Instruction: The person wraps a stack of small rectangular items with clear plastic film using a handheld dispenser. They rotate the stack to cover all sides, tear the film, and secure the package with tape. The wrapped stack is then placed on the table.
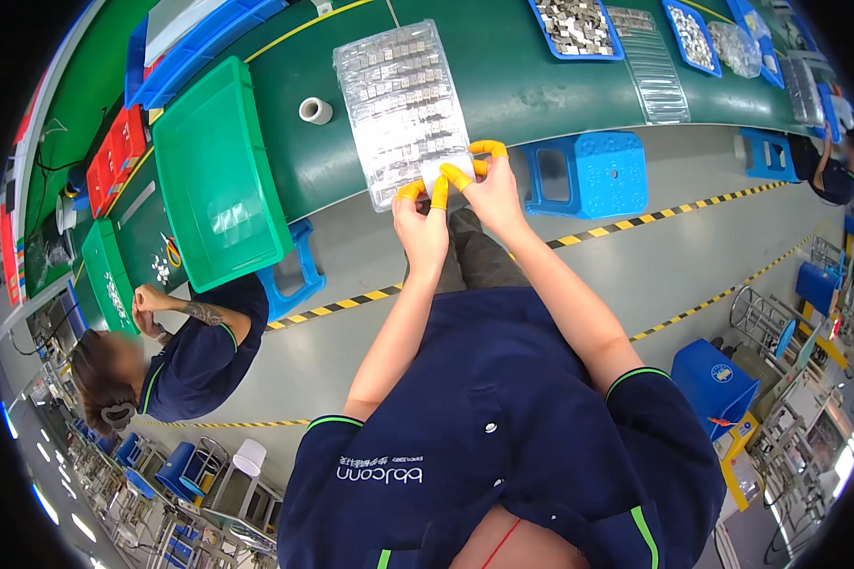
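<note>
Both my hands meet at the near edge of a clear plastic tray (380, 114) that holds rows of small silver-and-white parts. Yellow finger cots cover several fingertips. A small flat white piece (434, 172) sits between the fingertips, its exact kind too small to tell. My left hand (420, 226) is closed on its left side, and my right hand (494, 194) pinches it from the right. Part of the piece is hidden behind the fingers.
A white tape roll (315, 111) stands left of the tray, beside a large green bin (204, 180). Blue trays of small parts (579, 55) lie at the far right. Blue stools (609, 174) stand beside the bench. A co-worker (194, 351) sits at the left.
</note>
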Tool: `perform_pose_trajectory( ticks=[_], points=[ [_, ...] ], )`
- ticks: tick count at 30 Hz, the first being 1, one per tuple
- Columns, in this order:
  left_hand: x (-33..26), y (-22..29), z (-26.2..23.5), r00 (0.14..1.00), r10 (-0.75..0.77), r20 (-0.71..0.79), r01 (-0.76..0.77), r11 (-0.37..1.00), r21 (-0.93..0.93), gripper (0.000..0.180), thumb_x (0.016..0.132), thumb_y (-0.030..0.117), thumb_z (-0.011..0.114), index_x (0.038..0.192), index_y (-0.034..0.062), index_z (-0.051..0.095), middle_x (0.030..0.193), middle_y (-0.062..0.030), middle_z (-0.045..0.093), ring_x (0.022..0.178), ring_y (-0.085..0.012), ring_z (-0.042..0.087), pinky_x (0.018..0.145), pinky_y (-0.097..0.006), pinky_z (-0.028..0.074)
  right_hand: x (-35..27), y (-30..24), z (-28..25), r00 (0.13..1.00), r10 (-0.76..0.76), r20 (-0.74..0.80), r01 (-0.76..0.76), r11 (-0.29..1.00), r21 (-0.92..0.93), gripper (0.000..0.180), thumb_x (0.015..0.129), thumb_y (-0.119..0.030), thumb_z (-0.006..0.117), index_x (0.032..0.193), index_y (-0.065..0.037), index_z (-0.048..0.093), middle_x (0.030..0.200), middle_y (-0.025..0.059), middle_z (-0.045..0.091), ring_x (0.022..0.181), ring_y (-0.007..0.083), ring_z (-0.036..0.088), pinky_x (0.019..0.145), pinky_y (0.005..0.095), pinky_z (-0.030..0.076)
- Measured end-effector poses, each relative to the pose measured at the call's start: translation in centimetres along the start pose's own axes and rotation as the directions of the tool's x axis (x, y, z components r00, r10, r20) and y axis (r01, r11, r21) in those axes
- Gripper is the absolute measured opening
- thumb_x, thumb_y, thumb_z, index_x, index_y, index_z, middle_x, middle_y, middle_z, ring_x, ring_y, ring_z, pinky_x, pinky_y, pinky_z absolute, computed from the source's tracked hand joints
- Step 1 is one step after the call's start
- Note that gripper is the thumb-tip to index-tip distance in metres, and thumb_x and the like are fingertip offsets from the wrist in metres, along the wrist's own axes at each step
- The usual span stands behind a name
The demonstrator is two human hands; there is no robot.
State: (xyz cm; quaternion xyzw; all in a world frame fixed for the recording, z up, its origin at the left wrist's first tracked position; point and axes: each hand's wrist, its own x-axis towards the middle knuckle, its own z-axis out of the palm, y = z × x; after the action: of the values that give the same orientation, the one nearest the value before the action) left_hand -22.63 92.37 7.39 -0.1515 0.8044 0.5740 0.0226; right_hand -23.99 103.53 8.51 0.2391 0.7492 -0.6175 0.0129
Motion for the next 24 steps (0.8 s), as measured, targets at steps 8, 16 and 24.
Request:
perform_pose_trajectory(
  ticks=[8,16,24],
  points=[
    [-4.5,-4.8,-0.5,0.989,-0.145,0.026,0.143,0.988,0.057,0.024,0.075,0.018,0.067,0.084,-0.0029,0.062,0.074,-0.0108,0.056,0.071,-0.021,0.054,0.066,-0.031,0.042,-5.1,5.5,-0.1,0.983,0.184,0.002,-0.184,0.982,0.049,0.05,0.071,-0.02,0.073,0.103,0.003,0.041,0.088,0.0176,0.063,0.079,0.0182,0.062,0.068,0.0286,0.048],
    [-5.2,-8.9,0.1,0.967,-0.226,0.121,0.208,0.968,0.143,0.029,0.078,0.018,0.065,0.093,-0.0063,0.06,0.083,-0.0089,0.062,0.078,-0.013,0.054,0.071,-0.026,0.043,-4.3,11.6,0.4,0.972,0.237,-0.002,-0.236,0.968,-0.087,0.05,0.068,-0.026,0.076,0.097,0.003,0.047,0.086,0.0172,0.063,0.076,0.0236,0.063,0.067,0.0326,0.049],
    [-3.1,-11.7,1.8,0.904,-0.363,0.226,0.394,0.913,-0.109,0.027,0.081,0.017,0.061,0.097,-0.0053,0.059,0.081,-0.0041,0.061,0.073,-0.0114,0.052,0.067,-0.025,0.041,-1.7,18.7,1.0,0.958,0.268,0.098,-0.265,0.963,-0.042,0.051,0.067,-0.027,0.076,0.1,0.004,0.052,0.084,0.013,0.064,0.073,0.0211,0.061,0.068,0.0306,0.048]
  ],
)
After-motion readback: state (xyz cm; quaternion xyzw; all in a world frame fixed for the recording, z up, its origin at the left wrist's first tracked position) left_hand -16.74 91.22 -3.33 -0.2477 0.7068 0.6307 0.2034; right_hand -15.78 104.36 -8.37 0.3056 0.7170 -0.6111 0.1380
